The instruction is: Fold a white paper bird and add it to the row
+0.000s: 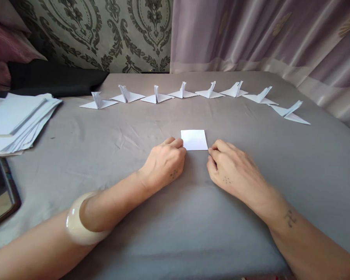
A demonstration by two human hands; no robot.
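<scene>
As paper (194, 140) lies, seemingly crosswise, between your hands, neither is nearer | left hand (165, 161) curled at near-left corner (grip hidden) | right hand (235, 167) at near-right corner, pinch unclear

A plain white paper square (194, 140) lies flat, just off the view's centre toward 3 o'clock. Its edges look straight; its 8 o'clock corner is hidden.

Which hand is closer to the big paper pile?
Left. The left hand is right of the pile, at the small square's left edge. The right hand is farther away, at the square's right corner nearest the person.
</scene>
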